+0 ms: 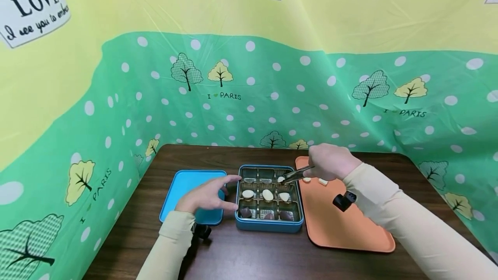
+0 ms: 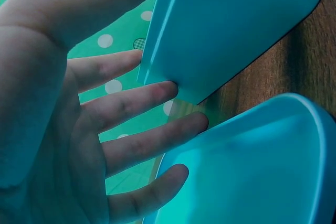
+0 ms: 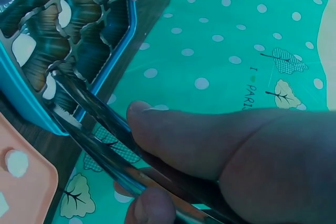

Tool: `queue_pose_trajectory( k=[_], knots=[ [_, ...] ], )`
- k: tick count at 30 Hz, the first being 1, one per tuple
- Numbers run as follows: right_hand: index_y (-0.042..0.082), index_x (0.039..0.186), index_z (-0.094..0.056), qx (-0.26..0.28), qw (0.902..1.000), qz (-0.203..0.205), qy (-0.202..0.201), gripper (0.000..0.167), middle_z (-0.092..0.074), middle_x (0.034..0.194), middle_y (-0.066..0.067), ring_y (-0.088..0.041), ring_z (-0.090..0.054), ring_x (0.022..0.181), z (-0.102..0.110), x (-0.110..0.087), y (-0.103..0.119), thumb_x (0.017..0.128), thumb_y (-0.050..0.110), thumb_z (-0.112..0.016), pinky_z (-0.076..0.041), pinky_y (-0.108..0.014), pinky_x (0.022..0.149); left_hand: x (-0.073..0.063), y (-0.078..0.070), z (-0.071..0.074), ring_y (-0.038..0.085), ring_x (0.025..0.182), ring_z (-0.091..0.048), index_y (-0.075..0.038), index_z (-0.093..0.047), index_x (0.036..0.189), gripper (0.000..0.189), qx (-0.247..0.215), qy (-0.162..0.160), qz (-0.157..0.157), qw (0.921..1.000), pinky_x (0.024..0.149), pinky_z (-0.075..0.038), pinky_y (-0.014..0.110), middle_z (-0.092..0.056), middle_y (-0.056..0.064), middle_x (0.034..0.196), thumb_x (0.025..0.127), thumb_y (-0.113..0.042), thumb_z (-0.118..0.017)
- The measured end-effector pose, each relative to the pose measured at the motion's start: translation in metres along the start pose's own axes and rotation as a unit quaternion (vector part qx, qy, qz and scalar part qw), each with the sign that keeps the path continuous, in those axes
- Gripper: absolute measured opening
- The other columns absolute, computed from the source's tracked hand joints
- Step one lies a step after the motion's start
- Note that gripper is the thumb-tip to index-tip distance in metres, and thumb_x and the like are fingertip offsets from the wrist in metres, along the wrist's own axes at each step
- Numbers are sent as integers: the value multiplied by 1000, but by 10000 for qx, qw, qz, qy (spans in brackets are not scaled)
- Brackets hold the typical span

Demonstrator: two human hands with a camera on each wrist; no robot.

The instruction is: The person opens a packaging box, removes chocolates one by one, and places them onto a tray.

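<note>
Head view: box (image 1: 268, 227) midway between the worktop's (image 1: 218, 254) side edges; right hand (image 1: 332, 161) grips tongs (image 1: 298, 174) at its far-right white piece (image 1: 281, 179), best released low; wide-spread left hand (image 1: 208, 194) should steady the box.

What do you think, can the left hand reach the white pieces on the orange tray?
Probably not: the blue divided box stands between, and the right hand, gripping tongs, is near the white pieces.
</note>
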State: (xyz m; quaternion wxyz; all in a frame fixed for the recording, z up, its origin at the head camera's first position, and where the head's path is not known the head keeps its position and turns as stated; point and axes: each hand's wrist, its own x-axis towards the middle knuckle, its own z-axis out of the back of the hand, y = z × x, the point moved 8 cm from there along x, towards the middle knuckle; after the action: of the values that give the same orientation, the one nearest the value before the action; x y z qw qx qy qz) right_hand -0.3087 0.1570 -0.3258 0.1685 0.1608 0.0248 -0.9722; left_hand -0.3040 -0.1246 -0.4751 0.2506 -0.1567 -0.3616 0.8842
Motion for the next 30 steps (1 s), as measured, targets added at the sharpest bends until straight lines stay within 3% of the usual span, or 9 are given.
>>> queue_pose_trajectory(
  k=[11,30],
  knots=[
    [25,65,-73,-14,9999,-169,-10,34,-62,59,4,-15,-52,58,-4,3,1,97,35,-77,-39,-32,55,1,1,-1,29,120,-62,-22,-42,161,89,-5,-6,0,10000,99,-52,54,-47,4,160,87,-47,-85],
    [29,70,-76,228,9994,25,-277,27,-61,55,5,-14,-52,55,-6,-3,-1,97,33,-78,-37,-31,52,1,2,-1,29,118,-62,-22,-43,161,90,-15,-15,55,10000,97,-53,53,-48,4,159,86,-48,-86]
  ],
)
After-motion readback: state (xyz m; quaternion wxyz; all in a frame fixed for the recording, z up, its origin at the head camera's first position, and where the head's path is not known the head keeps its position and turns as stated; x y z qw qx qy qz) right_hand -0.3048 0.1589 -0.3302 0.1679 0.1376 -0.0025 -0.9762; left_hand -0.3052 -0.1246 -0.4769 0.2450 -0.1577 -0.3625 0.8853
